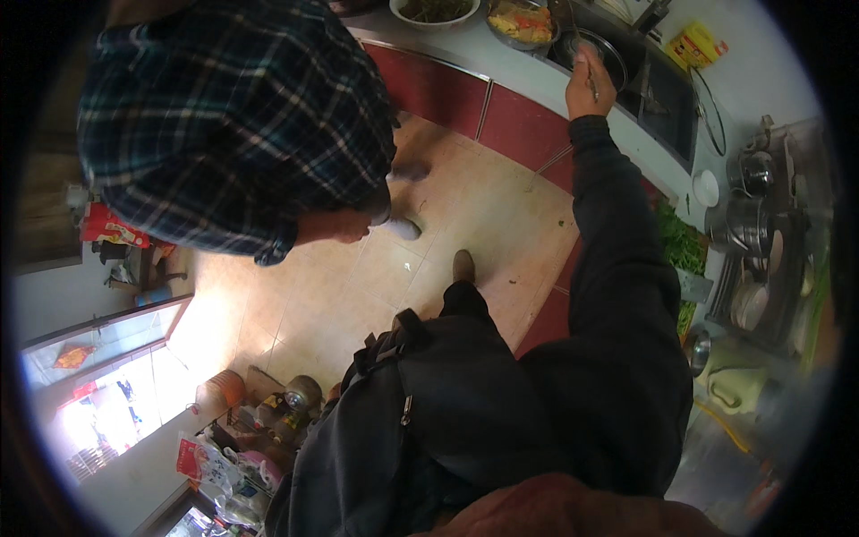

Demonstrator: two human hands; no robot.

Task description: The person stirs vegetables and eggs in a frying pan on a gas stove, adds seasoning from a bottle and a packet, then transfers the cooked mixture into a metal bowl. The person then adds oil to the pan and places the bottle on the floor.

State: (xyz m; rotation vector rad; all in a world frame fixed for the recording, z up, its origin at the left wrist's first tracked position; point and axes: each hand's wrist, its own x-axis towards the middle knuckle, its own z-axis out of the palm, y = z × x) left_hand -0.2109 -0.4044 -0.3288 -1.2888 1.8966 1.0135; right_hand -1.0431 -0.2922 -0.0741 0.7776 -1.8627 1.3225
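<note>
My right hand [590, 84] reaches forward to the counter, its fingers closed around what looks like a thin metal utensil handle. Beyond my fingers is a round dark metal pan or basin [623, 64], partly hidden by the hand. Left of it sits a metal bowl of yellow and orange food [523, 25]. A white bowl of dark greens [436, 12] stands farther left. My left hand is out of view; a blurred patch of skin at the bottom edge cannot be identified.
A person in a plaid shirt [235, 127] stands close at the left. Red cabinets [523, 124] front the counter. A dark sink [671, 121], leafy greens [681, 241] and a rack with metal pots [738, 225] lie right. Bottles and bags crowd the lower left.
</note>
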